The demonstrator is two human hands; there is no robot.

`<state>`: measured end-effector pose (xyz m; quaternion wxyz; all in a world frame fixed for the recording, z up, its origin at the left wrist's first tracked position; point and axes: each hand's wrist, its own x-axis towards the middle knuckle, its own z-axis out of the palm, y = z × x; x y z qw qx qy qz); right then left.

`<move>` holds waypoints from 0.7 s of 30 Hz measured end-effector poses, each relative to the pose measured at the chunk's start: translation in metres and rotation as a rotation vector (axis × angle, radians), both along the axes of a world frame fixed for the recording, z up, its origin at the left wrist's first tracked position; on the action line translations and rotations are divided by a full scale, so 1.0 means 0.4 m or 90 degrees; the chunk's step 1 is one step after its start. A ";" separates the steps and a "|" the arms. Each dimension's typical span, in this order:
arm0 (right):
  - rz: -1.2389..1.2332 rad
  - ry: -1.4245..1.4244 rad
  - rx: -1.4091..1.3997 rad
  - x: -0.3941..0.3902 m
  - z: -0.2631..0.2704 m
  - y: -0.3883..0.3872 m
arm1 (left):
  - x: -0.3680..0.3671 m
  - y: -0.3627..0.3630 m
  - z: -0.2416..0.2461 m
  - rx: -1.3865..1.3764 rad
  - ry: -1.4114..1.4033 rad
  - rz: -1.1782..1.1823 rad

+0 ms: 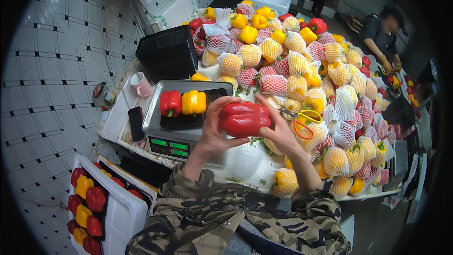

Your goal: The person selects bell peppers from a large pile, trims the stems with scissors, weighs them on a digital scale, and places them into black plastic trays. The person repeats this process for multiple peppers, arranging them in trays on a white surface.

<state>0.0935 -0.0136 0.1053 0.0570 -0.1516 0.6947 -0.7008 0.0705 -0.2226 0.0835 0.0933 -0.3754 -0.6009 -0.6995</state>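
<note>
Between my left hand (216,127) and my right hand (277,127) is a large red bell pepper (244,119), lying sideways, with fingers of both hands around its ends. Left of my hands, a red bell pepper (170,103) and a yellow bell pepper (194,102) stand side by side in a black tray (217,94) on a digital scale (150,113). Scissors (300,114) with yellow and orange handles rest on the pile, just right of my right hand. An empty white foam net (246,161) lies below the held pepper.
Foam-netted peppers (272,85) are heaped across the table. Left of the scale are a pink mug (141,84), a phone (136,124) and a jar (103,95); a black crate (166,51) stands behind. A white foam box (124,202) holds peppers at lower left. A person (384,33) works at far right.
</note>
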 end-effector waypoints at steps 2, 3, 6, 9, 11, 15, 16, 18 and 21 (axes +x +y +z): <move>-0.003 -0.052 -0.200 -0.006 -0.051 -0.043 | -0.023 -0.007 -0.007 0.008 0.043 -0.024; -0.026 -0.042 -0.261 0.006 -0.060 -0.059 | -0.028 -0.012 -0.009 0.034 -0.024 -0.053; -0.197 0.217 -0.193 -0.013 -0.090 -0.096 | -0.072 -0.037 -0.016 0.181 -0.315 -0.136; -0.341 0.453 0.120 -0.027 -0.095 -0.079 | -0.060 -0.012 -0.024 0.209 -0.418 -0.173; -0.378 0.528 0.248 -0.030 -0.106 -0.081 | -0.052 0.027 -0.038 0.186 -0.351 -0.126; -0.412 0.627 0.259 -0.031 -0.136 -0.102 | -0.040 0.076 -0.051 0.060 -0.260 0.111; -0.411 0.636 0.250 -0.029 -0.145 -0.113 | -0.029 0.088 -0.029 0.097 -0.268 0.169; -0.338 0.635 0.304 -0.018 -0.138 -0.114 | -0.036 0.071 -0.037 0.102 -0.273 0.191; -0.260 0.566 0.295 -0.005 -0.140 -0.115 | -0.048 0.047 -0.040 0.175 -0.337 0.154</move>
